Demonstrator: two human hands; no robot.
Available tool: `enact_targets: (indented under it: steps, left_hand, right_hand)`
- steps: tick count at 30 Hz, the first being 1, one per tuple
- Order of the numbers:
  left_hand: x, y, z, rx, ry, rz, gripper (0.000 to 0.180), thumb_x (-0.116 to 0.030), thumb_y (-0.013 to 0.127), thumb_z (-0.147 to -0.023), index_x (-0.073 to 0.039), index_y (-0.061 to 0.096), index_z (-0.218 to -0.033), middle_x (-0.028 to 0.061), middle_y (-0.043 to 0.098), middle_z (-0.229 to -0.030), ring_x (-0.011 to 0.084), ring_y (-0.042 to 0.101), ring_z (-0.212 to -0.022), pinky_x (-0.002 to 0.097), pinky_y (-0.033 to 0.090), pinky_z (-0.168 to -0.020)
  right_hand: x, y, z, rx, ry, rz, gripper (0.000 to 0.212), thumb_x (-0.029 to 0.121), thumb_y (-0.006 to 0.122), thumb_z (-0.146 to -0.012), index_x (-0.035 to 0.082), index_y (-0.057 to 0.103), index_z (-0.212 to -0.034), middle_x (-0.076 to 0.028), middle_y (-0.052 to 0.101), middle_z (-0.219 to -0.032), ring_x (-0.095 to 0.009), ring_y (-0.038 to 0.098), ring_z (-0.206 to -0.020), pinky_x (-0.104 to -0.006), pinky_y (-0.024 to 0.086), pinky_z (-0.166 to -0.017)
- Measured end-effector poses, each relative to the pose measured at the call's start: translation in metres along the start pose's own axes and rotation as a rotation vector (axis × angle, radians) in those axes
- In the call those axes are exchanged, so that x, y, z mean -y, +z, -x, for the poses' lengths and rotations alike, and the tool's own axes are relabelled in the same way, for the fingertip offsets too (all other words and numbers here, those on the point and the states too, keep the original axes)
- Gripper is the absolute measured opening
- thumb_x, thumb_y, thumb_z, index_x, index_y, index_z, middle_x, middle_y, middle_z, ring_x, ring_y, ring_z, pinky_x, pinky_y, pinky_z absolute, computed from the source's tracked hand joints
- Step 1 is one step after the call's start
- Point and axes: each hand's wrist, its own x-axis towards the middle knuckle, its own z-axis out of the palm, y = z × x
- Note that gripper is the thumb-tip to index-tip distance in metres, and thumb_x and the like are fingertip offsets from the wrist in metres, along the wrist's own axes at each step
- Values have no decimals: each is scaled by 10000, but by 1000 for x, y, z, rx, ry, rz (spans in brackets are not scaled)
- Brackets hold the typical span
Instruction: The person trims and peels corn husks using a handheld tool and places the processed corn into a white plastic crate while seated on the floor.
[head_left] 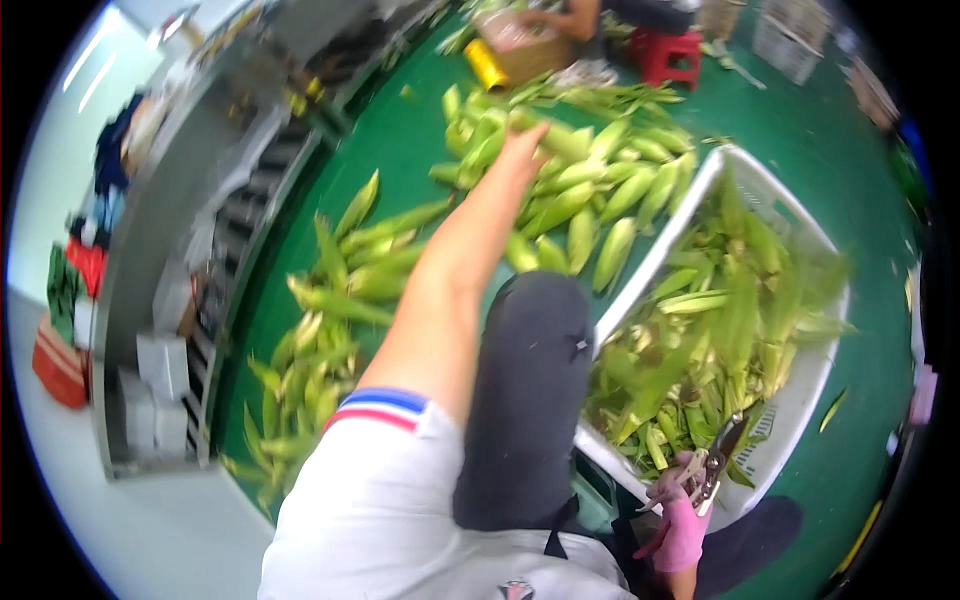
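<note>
My left arm stretches forward over a heap of green, husked corn ears point(625, 185). At the heap's near-left part, my bare left hand point(526, 138) is closed round an ear of corn point(562, 140); its fingertips are partly hidden and blurred. My right hand point(683, 528), in a pink glove, grips pruning shears point(712, 466) at the near edge of a white plastic crate point(828, 365). The shears' dark blades point up and to the right, over the crate's corner. Torn husks and leaves point(735, 310) fill the crate.
More corn ears point(315, 360) lie on the green floor point(390, 140) to my left. A metal conveyor frame point(150, 260) runs along the left side. Ahead, another person's arm point(572, 20) is beside a cardboard box point(530, 55) and a red stool point(668, 58).
</note>
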Motion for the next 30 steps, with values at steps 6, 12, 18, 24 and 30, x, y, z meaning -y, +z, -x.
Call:
enact_targets:
  steps: [6,12,18,24,30]
  left_hand:
    - [16,-158,58,-124,-158,-306,868,-398,613,-903,-88,55,-1491,164,432,-1393,287,509,-1219,495,459,-918]
    - [64,-472,420,-391,-557,-1718,299,-268,495,-885,-6,635,-915,231,646,-984,365,629,-908,440,519,-756]
    - [139,-409,626,-660,-1111,-1862,612,-258,689,-791,-89,456,-1331,158,496,-1294,327,481,-1204,443,441,-960]
    - [113,-443,632,-427,-1007,-1546,744,-386,828,-676,-97,510,-1283,158,545,-1189,358,541,-1074,422,468,-899]
    - [68,-420,598,-243,-582,-496,585,-190,729,-844,-9,442,-1321,98,562,-1259,190,526,-1160,346,401,-1005]
  right_hand:
    - [-16,-11,18,114,71,-315,467,166,608,-824,60,424,-1240,-75,543,-913,-164,484,-771,-354,421,-802]
    - [-21,26,19,291,259,-220,497,203,610,-819,34,425,-1248,-97,563,-994,-203,519,-883,-400,417,-871]
    - [-6,48,28,269,305,-67,559,238,615,-801,-6,420,-1264,-112,564,-1036,-235,538,-959,-430,411,-918]
    - [-10,42,39,310,316,-84,585,243,614,-771,-30,414,-1248,-130,556,-1026,-261,531,-1008,-397,419,-931]
    - [-17,40,45,261,257,-184,606,260,641,-740,-33,420,-1222,-124,541,-985,-228,523,-959,-371,415,-909]
